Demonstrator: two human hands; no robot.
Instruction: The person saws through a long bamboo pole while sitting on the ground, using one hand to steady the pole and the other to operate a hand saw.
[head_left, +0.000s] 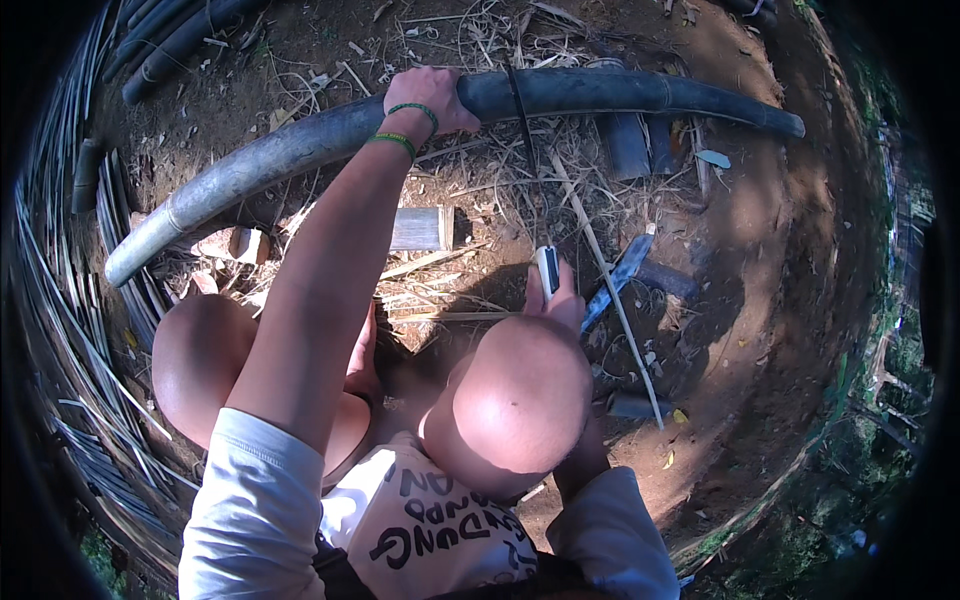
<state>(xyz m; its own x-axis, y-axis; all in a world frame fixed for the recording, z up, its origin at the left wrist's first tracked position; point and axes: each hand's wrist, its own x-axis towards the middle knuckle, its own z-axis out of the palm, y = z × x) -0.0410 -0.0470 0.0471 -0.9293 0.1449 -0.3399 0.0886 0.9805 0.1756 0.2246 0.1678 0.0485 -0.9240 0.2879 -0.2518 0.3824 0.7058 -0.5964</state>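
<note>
A long, thick bamboo pole (300, 140) lies crosswise in front of me and appears curved in the wide picture. My left hand (428, 102), with green bands at its wrist, is closed over the pole left of its middle. A handsaw's dark narrow blade (522, 125) crosses the pole just right of that hand. Its pale handle (547, 272) is in my right hand (565, 298), whose fingers wrap round it beside my right knee. The knee hides part of this hand. Whether the teeth have cut into the bamboo cannot be made out.
A large blade (618, 283) and a short bamboo piece (665, 280) lie right of my right hand. A cut block (425, 228) sits below the pole, with shavings around it. Thin strips (60, 270) and dark bamboo poles (185, 45) are piled at the left.
</note>
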